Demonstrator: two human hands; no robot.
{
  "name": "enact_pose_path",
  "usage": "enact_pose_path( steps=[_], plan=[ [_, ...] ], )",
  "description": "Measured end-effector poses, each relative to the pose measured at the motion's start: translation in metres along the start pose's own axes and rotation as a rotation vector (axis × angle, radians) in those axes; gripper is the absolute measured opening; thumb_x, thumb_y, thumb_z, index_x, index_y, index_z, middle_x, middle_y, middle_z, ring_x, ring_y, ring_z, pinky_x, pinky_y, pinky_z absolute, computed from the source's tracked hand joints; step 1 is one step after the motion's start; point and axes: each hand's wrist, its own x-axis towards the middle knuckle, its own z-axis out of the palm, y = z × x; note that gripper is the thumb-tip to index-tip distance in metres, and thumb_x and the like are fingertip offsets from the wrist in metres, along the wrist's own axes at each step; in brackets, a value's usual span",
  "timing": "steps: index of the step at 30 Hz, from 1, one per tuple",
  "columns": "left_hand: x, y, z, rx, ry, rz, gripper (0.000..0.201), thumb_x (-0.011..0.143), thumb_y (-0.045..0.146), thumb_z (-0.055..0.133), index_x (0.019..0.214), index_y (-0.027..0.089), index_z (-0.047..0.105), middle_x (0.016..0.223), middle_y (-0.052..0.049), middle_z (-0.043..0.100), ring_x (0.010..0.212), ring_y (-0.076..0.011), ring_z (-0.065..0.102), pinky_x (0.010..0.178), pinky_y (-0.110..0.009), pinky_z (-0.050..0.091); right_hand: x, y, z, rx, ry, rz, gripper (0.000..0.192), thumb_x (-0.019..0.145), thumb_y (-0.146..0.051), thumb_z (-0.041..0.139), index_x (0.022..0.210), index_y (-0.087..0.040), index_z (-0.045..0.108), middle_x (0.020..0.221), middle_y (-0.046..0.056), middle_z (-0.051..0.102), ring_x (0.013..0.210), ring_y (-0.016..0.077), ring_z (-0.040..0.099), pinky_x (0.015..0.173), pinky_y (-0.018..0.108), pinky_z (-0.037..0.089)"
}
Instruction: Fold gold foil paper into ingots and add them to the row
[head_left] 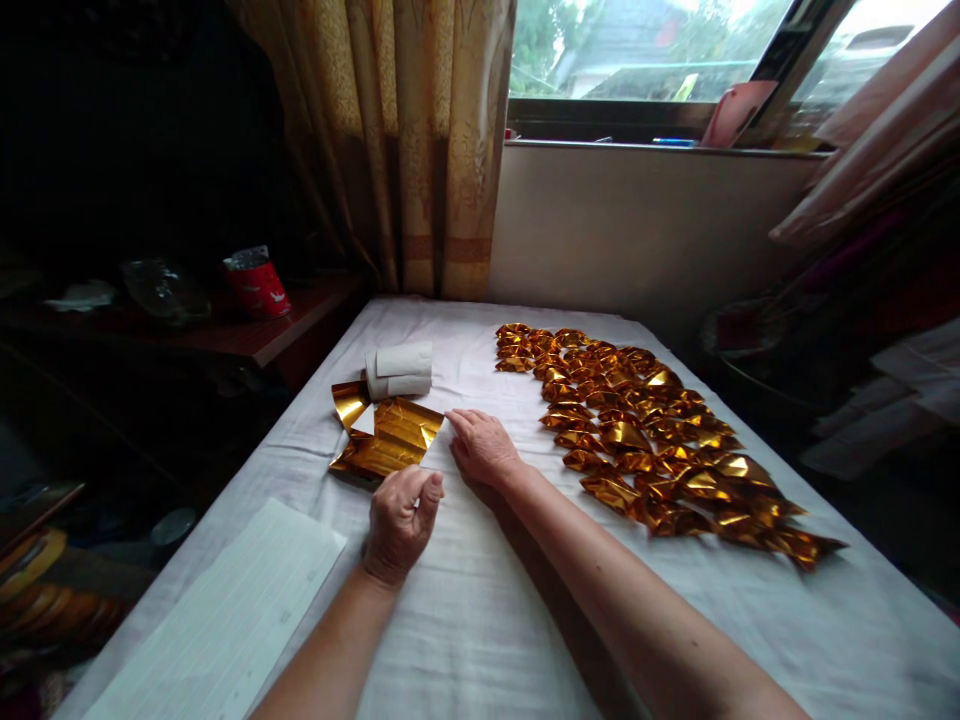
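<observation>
Gold foil sheets point(394, 437), with left hand point(401, 522) curled at their near edge and right hand point(484, 446) outstretched at their right corner; whether either grips cannot be told.

Foil sheets point(401, 435) and folded foil pieces point(624, 436): metallic gold, the latter shading to amber-brown. Roll point(410, 368) and cloth point(469, 610): white. Paper point(232, 610): pale, finely lined. Curtain point(420, 130): gold, figured. Container point(257, 288): red, white-marked.
</observation>
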Motion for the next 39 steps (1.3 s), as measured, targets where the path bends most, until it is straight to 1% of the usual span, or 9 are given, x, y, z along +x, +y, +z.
enact_pose_path(
  steps=[4, 8, 19, 26, 30, 32, 33, 36, 39],
  plan=[
    [0.002, -0.007, 0.0, 0.097, 0.054, 0.048, 0.037, 0.099, 0.028, 0.039, 0.066, 0.02, 0.056, 0.06, 0.0, 0.059, 0.064, -0.0157, 0.057, 0.078, -0.033, 0.044, 0.016, -0.008, -0.001, 0.059, -0.016, 0.103, 0.05, 0.089, -0.021, 0.05, 0.139, -0.021, 0.051, 0.13, 0.01, 0.064, 0.119, 0.0223, 0.056, 0.1, 0.036, 0.042],
    [-0.001, -0.014, 0.006, 0.127, 0.017, -0.037, 0.038, 0.1, 0.031, 0.038, 0.072, 0.021, 0.061, 0.065, 0.001, 0.064, 0.068, -0.0152, 0.061, 0.098, -0.039, 0.039, 0.032, -0.012, 0.005, 0.116, 0.017, 0.213, 0.039, 0.09, -0.027, 0.052, 0.128, -0.025, 0.061, 0.114, 0.005, 0.072, 0.108, 0.021, 0.063, 0.093, 0.032, 0.046],
    [-0.001, -0.013, 0.007, 0.069, -0.036, -0.123, 0.042, 0.1, 0.035, 0.036, 0.07, 0.021, 0.062, 0.065, 0.001, 0.065, 0.067, -0.0151, 0.062, 0.101, -0.04, 0.039, 0.036, 0.001, 0.018, 0.341, 0.158, 0.402, 0.028, 0.085, -0.026, 0.059, 0.109, -0.029, 0.072, 0.094, 0.0, 0.077, 0.084, 0.017, 0.071, 0.077, 0.027, 0.053],
    [-0.001, -0.014, 0.009, 0.047, -0.02, -0.113, 0.042, 0.1, 0.036, 0.037, 0.07, 0.021, 0.062, 0.064, 0.001, 0.066, 0.067, -0.0155, 0.062, 0.1, -0.041, 0.039, 0.016, 0.038, -0.011, 0.475, 0.345, 0.41, 0.026, 0.083, -0.02, 0.057, 0.104, -0.018, 0.073, 0.09, 0.005, 0.076, 0.077, 0.0154, 0.071, 0.073, 0.026, 0.055],
    [-0.001, -0.016, 0.009, 0.022, -0.003, -0.105, 0.042, 0.1, 0.037, 0.037, 0.07, 0.021, 0.062, 0.064, 0.001, 0.066, 0.066, -0.0156, 0.063, 0.098, -0.041, 0.042, -0.004, 0.042, -0.045, 0.503, 0.547, 0.351, 0.028, 0.09, -0.026, 0.05, 0.107, -0.016, 0.07, 0.104, 0.009, 0.073, 0.09, 0.0164, 0.069, 0.082, 0.029, 0.055],
    [0.0, -0.017, 0.008, 0.007, 0.021, -0.097, 0.042, 0.1, 0.037, 0.037, 0.07, 0.02, 0.062, 0.064, 0.0, 0.066, 0.066, -0.0158, 0.064, 0.095, -0.04, 0.045, -0.019, 0.039, -0.059, 0.449, 0.756, 0.18, 0.024, 0.09, -0.03, 0.053, 0.099, -0.019, 0.072, 0.099, 0.008, 0.073, 0.088, 0.0185, 0.068, 0.078, 0.031, 0.056],
    [0.001, -0.018, 0.008, -0.003, 0.041, -0.102, 0.041, 0.1, 0.037, 0.037, 0.073, 0.02, 0.063, 0.067, -0.001, 0.067, 0.068, -0.0163, 0.064, 0.092, -0.038, 0.047, -0.027, 0.036, -0.064, 0.401, 0.78, 0.1, 0.022, 0.091, -0.03, 0.053, 0.097, -0.021, 0.073, 0.097, 0.007, 0.072, 0.088, 0.0187, 0.067, 0.078, 0.032, 0.055],
    [0.003, -0.02, 0.006, -0.028, 0.115, -0.142, 0.036, 0.1, 0.038, 0.037, 0.091, 0.019, 0.066, 0.085, -0.006, 0.071, 0.082, -0.0186, 0.067, 0.083, -0.033, 0.052, -0.056, 0.031, -0.065, 0.251, 0.66, -0.124, 0.022, 0.094, -0.027, 0.051, 0.092, -0.024, 0.073, 0.092, 0.006, 0.072, 0.088, 0.0181, 0.065, 0.082, 0.033, 0.054],
    [0.003, -0.021, 0.006, -0.034, 0.157, -0.15, 0.034, 0.1, 0.037, 0.038, 0.106, 0.017, 0.065, 0.101, -0.01, 0.071, 0.097, -0.02, 0.066, 0.087, -0.034, 0.052, -0.084, 0.028, -0.052, 0.142, 0.509, -0.252, 0.023, 0.096, -0.023, 0.049, 0.094, -0.024, 0.072, 0.094, 0.006, 0.073, 0.091, 0.0179, 0.064, 0.084, 0.034, 0.053]
  ],
)
